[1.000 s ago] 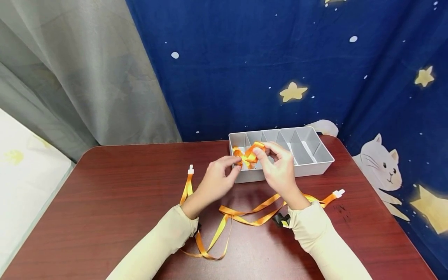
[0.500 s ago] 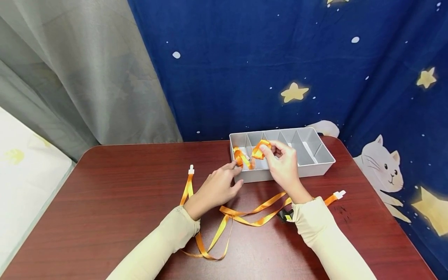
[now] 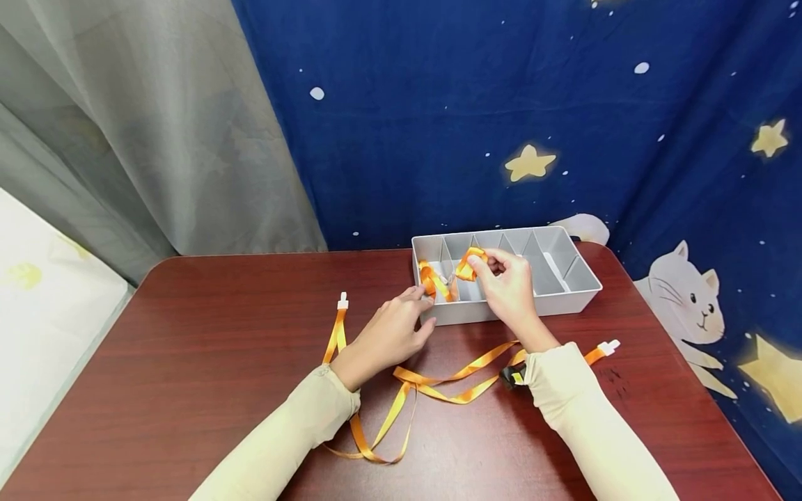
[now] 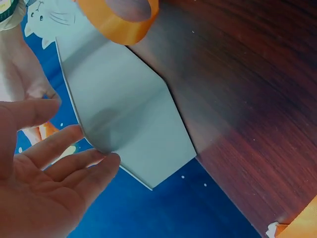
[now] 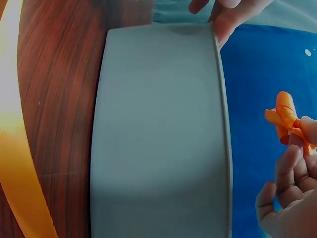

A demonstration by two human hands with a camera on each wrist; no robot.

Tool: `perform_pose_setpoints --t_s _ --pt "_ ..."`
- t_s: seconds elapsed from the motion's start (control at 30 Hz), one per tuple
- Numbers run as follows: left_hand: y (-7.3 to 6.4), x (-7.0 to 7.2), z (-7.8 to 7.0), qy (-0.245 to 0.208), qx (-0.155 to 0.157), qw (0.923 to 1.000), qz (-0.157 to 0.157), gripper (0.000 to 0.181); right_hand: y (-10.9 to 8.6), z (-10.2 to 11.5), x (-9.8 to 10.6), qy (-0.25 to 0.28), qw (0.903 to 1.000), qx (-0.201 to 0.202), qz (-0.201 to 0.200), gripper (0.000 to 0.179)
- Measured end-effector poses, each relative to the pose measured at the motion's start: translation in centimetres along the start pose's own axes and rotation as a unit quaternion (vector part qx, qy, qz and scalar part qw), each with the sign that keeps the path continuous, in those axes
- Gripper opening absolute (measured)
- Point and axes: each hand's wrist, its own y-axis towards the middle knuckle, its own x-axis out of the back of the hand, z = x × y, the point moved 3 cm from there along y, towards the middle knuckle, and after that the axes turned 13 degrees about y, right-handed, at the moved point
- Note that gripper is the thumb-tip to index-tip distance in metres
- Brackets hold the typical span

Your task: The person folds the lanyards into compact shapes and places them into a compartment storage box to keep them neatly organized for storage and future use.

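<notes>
My right hand (image 3: 509, 287) pinches a folded bundle of orange lanyard ribbon (image 3: 468, 264) over the grey divided tray (image 3: 491, 312). In the right wrist view the bundle (image 5: 284, 117) shows as stacked folds between thumb and fingers. My left hand (image 3: 390, 335) rests its fingertips on the tray's near rim at the left end; its fingers are extended and grip nothing, as the left wrist view of the hand (image 4: 59, 173) also shows. More orange ribbon (image 3: 429, 275) lies looped in the leftmost compartment, beside a small whitish piece.
Two orange lanyards lie on the dark red table (image 3: 219, 348), crossing in front of the tray. One white clip (image 3: 342, 301) points up on the left; another white clip (image 3: 608, 347) is on the right. A blue curtain (image 3: 407, 139) hangs behind the table.
My right hand has drawn its orange bundle to the right, apart from the ribbon in the left compartment. My left hand has let go of the ribbon and lowered to the rim.
</notes>
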Motion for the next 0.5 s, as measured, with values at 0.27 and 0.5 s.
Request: perform_pose_setpoints --t_s 0.27,0.5 --pt "0.0 0.2 0.1 0.007 0.001 1.0 0.006 0.035 0.8 -1.8 0.1 -0.071 0.9973 0.011 0.011 0.015" --pt "-0.2 0.2 0.1 0.006 0.007 0.9998 0.017 0.038 1.1 -2.5 -0.2 -0.125 0.9908 -0.024 0.045 0.017"
